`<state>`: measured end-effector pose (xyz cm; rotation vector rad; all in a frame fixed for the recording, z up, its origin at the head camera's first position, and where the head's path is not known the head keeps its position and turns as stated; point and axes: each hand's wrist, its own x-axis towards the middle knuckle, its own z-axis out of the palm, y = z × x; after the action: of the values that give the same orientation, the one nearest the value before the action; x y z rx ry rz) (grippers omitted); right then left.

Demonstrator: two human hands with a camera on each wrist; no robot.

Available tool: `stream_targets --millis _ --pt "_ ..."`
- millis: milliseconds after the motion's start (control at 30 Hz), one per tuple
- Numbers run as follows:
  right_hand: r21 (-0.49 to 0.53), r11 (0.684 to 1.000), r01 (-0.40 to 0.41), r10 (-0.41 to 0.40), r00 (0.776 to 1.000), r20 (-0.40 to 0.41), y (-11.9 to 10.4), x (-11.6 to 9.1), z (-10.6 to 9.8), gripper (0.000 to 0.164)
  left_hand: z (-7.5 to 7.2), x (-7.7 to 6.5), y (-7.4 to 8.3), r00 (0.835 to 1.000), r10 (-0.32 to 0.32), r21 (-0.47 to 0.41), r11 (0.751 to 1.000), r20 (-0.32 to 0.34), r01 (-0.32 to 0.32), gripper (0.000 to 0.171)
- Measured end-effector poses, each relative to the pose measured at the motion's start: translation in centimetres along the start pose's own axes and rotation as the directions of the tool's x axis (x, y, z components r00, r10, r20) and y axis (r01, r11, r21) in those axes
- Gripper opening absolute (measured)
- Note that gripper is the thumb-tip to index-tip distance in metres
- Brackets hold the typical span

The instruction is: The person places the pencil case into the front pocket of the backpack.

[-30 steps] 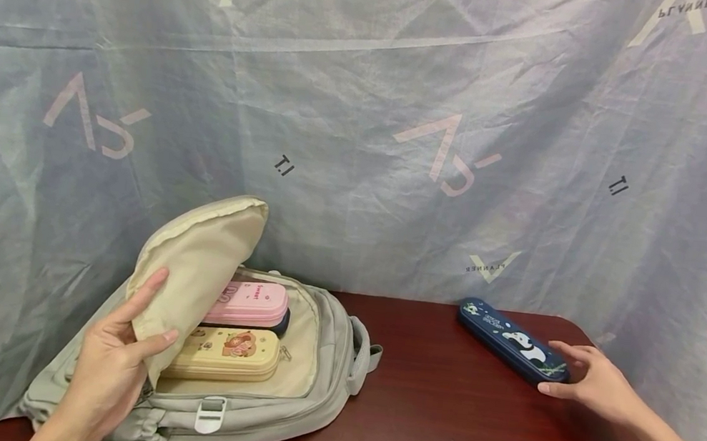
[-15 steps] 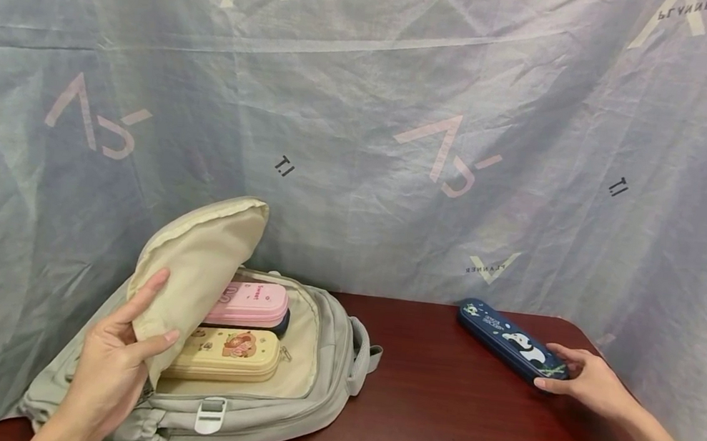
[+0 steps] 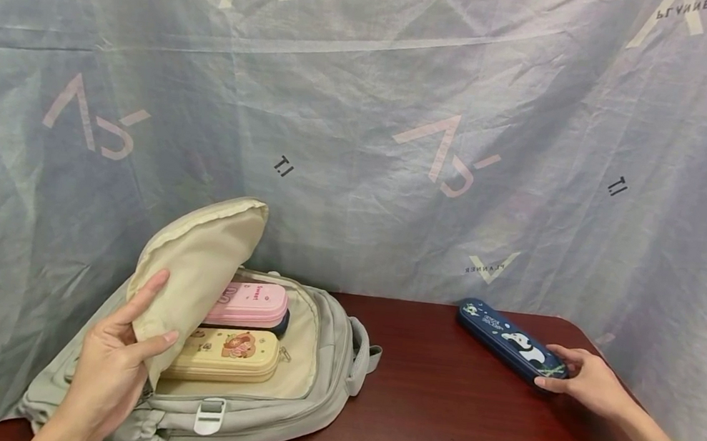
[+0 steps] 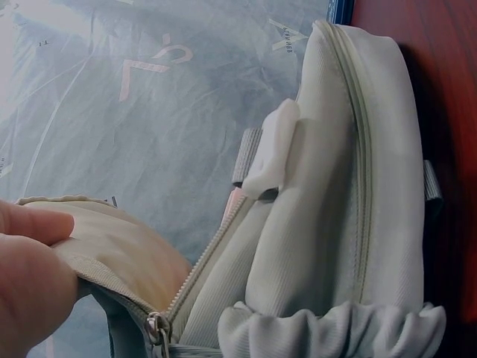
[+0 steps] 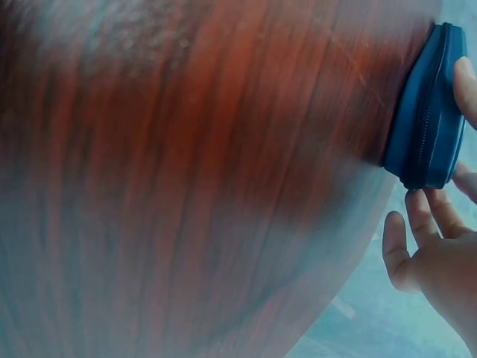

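Observation:
A grey backpack (image 3: 335,362) lies on the table at the left of the head view, unzipped. My left hand (image 3: 109,360) holds up its cream-lined flap (image 3: 202,269) between thumb and fingers. Inside sit a pink pencil case (image 3: 257,300) on top of a dark one (image 3: 282,325), and a yellow pencil case (image 3: 242,354) nearer me; the flap hides their left ends. At the right, my right hand (image 3: 595,382) grips the near end of a navy panda pencil case (image 3: 490,332), thumb on the near side. In the right wrist view this navy case (image 5: 428,112) shows its zipped side.
The dark red table (image 3: 431,408) stretches between the backpack and the navy case. A grey printed cloth (image 3: 362,142) hangs behind and at both sides. The backpack's top handle (image 3: 365,355) juts toward the table's middle, and a white buckle (image 3: 210,414) sits on its near side.
My right hand has moved slightly left and closed its thumb and fingers on the navy pencil case's near end. The left hand and flap have stayed still.

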<state>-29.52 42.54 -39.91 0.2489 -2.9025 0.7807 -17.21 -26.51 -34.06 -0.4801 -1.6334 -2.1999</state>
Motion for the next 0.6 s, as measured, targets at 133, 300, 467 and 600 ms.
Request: stream_targets --millis 133,300,467,600 --pt "-0.001 1.000 0.007 -0.007 1.000 -0.007 -0.19 -0.18 0.01 0.082 0.02 -0.03 0.00 1.000 0.000 0.003 1.000 -0.002 0.000 0.082" --pt "0.031 0.999 0.020 -0.021 1.000 0.007 -0.15 -0.42 0.17 0.080 0.00 0.00 -0.03 1.000 -0.009 0.013 1.000 -0.004 0.009 0.082" --pt "0.069 0.996 0.048 -0.050 0.998 0.030 -0.19 -0.64 0.36 0.075 0.01 0.03 -0.02 1.000 -0.016 0.020 1.000 -0.002 0.016 0.082" --pt "0.086 0.994 0.060 -0.064 0.997 0.042 -0.41 -0.83 0.31 0.073 -0.01 0.04 -0.02 1.000 -0.024 0.021 0.999 -0.008 0.025 0.082"
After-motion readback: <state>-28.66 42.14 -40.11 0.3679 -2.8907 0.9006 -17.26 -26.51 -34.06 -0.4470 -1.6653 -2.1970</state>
